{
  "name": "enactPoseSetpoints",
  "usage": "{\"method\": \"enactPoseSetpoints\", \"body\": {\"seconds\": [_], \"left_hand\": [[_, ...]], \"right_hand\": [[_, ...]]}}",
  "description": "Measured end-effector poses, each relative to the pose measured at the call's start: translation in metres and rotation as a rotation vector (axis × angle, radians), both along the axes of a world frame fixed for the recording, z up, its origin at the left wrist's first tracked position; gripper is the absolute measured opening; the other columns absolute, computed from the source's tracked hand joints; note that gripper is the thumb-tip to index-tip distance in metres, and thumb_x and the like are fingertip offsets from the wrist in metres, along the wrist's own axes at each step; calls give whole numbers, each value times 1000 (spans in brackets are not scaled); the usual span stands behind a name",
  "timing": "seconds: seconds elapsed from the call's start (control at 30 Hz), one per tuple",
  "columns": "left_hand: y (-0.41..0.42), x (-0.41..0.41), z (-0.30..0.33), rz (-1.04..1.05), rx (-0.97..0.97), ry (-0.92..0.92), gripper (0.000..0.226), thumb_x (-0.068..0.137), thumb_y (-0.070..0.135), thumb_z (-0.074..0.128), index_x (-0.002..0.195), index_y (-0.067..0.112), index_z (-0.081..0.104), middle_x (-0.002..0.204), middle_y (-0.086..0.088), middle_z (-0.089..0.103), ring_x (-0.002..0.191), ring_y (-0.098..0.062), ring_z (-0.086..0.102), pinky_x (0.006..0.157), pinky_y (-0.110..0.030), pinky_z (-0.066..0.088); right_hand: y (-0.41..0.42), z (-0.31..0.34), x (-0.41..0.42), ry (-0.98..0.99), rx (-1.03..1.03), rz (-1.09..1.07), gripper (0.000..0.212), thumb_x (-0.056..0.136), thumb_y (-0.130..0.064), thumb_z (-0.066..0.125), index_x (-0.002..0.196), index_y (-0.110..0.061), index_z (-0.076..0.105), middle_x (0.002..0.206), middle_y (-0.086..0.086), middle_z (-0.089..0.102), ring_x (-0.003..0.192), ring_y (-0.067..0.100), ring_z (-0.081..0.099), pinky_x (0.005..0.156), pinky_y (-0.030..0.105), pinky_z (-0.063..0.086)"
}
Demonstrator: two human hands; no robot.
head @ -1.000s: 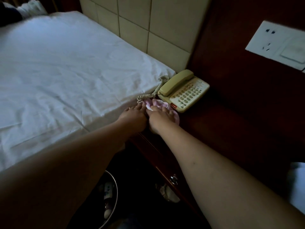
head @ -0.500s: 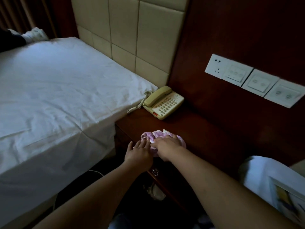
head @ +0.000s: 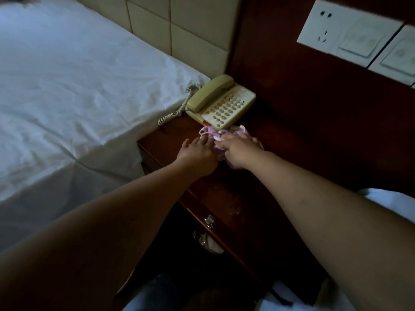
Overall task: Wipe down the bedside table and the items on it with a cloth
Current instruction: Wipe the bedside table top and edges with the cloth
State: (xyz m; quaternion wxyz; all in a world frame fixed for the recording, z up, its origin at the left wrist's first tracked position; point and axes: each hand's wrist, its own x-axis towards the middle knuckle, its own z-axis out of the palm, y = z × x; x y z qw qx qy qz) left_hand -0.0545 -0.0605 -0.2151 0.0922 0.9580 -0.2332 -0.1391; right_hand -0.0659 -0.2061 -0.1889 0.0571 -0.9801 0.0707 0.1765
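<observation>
A dark wooden bedside table (head: 238, 198) stands between two beds. A beige telephone (head: 221, 102) with a coiled cord (head: 177, 108) sits at its far left corner. A bunched pink cloth (head: 213, 133) lies on the tabletop just in front of the telephone, touching its front edge. My right hand (head: 239, 150) grips the cloth and presses it onto the wood. My left hand (head: 197, 154) rests flat on the tabletop beside it, fingers straight, fingertips at the cloth's left edge.
A bed with a white sheet (head: 74, 86) fills the left, against a padded beige headboard (head: 179, 25). White wall sockets and switches (head: 359, 34) sit on the wood panel at upper right. A metal drawer pull (head: 209, 221) shows on the table's front. White bedding (head: 390, 200) lies at right.
The cloth and both hands have slid away from the table's front edge, back up to the telephone. The camera has moved closer and tilted down.
</observation>
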Motion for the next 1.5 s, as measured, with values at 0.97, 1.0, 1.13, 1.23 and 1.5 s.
{"method": "enactPoseSetpoints", "body": {"seconds": [0.97, 1.0, 1.13, 1.23, 1.5], "left_hand": [[-93, -145, 2, -416, 271, -146, 67, 103, 29, 47, 159, 7, 18, 167, -19, 10, 154, -34, 16, 122, -49, 28], [-100, -131, 0, -440, 279, -162, 66, 102, 26, 50, 158, 8, 21, 167, -20, 11, 154, -36, 16, 121, -51, 30], [-132, -80, -6, -513, 334, -236, 56, 106, 22, 43, 157, 7, 27, 167, -22, 12, 154, -40, 11, 119, -57, 29], [-149, -52, -4, -537, 352, -315, 55, 107, 19, 39, 157, 2, 26, 166, -25, 12, 154, -41, 11, 120, -55, 27], [-145, -57, -2, -561, 387, -353, 59, 105, 21, 44, 157, 4, 24, 166, -25, 9, 155, -41, 7, 124, -51, 20]], "right_hand": [[-58, -11, -216, -87, -91, -122, 81, 96, -47, 53, 159, -44, 1, 169, 2, 2, 153, 36, 10, 122, 50, 15], [-65, -12, -203, -91, -77, -130, 80, 97, -48, 53, 159, -45, 2, 169, 3, 1, 153, 36, 8, 122, 51, 14], [-96, -24, -150, -184, -4, -171, 77, 96, -46, 55, 158, -46, 11, 169, 1, 5, 153, 37, 12, 123, 51, 13], [-115, -32, -117, -245, 9, -176, 79, 91, -44, 62, 157, -45, 18, 168, -1, 12, 152, 38, 18, 123, 52, 13], [-112, -28, -120, -223, 52, -202, 76, 92, -44, 61, 156, -43, 21, 166, -5, 16, 153, 37, 11, 123, 51, 12]]}}
